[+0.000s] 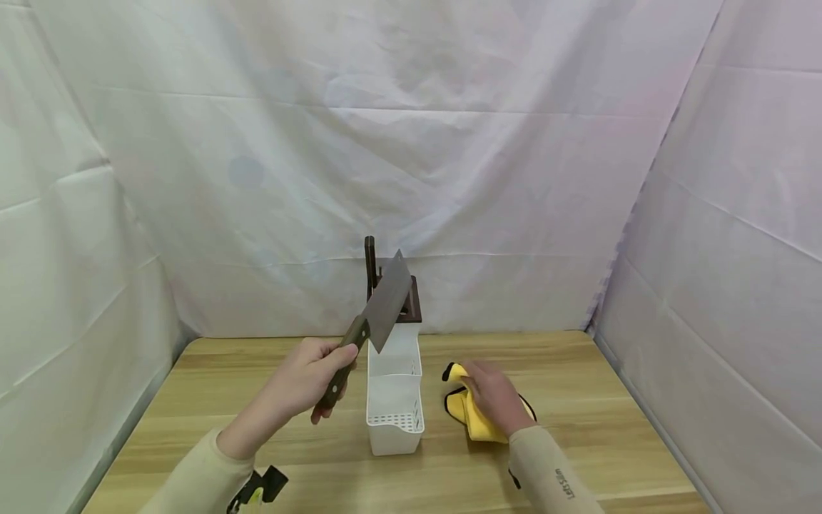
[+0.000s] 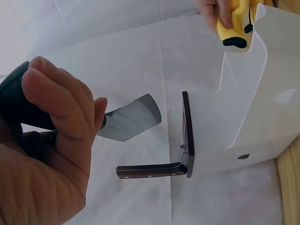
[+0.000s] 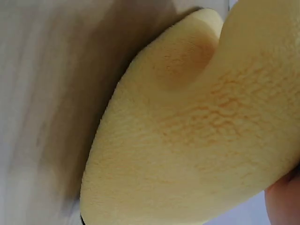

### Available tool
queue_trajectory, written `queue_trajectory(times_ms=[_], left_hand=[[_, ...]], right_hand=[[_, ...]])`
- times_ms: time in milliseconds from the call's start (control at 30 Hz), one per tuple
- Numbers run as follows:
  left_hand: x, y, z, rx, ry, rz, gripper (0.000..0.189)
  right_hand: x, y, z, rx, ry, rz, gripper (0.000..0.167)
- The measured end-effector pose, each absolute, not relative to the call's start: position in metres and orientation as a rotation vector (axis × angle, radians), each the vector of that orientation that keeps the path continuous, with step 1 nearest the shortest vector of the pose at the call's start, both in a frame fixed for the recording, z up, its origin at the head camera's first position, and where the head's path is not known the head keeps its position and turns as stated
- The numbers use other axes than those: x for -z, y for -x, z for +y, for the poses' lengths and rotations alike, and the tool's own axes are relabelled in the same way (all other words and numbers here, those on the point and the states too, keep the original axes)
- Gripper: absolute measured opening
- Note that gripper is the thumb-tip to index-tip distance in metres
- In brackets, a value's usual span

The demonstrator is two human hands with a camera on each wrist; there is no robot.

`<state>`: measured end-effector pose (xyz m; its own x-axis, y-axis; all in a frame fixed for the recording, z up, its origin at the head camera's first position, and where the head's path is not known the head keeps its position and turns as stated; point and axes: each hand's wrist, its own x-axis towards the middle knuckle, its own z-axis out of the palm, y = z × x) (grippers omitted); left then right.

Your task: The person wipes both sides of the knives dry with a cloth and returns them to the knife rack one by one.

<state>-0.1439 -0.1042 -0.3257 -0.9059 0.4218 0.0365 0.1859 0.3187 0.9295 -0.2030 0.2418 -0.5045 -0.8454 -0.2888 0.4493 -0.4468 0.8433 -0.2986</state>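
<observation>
My left hand grips the dark wooden handle of a cleaver, its broad blade tilted up to the right. In the head view the blade overlaps the dark brown slotted top of a white plastic knife holder. Another knife stands in that top with its dark handle upward. To the right of the holder, my right hand holds a yellow cloth with black edging, bunched low over the table. In the right wrist view the cloth fills most of the picture and hides most of the fingers.
The holder's front has stepped open compartments with perforated floors, facing me. Beneath everything is a wood-grain table. White sheeting hangs behind and on both sides. A small black object shows by my left sleeve.
</observation>
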Motion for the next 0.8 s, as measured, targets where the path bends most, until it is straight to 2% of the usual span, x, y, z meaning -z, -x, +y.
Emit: queue_trajectory(times_ms=[267,533,800], left_hand=[[0.314,0.150,-0.099,-1.564,-0.521,2.425,0.036],[0.296,0.154,-0.095,-1.466,-0.454,2.454,0.042],[0.280,0.161,-0.089,-1.348,-0.394,2.479,0.039]], right_hand=[[0.507,0.201,0.237,-0.593,-0.484,-2.885,0.031],[0.478,0.200,0.217,-0.609,-0.504,-2.976,0.041],[0.453,0.203,0.188,-0.767,-0.543,-3.007,0.050]])
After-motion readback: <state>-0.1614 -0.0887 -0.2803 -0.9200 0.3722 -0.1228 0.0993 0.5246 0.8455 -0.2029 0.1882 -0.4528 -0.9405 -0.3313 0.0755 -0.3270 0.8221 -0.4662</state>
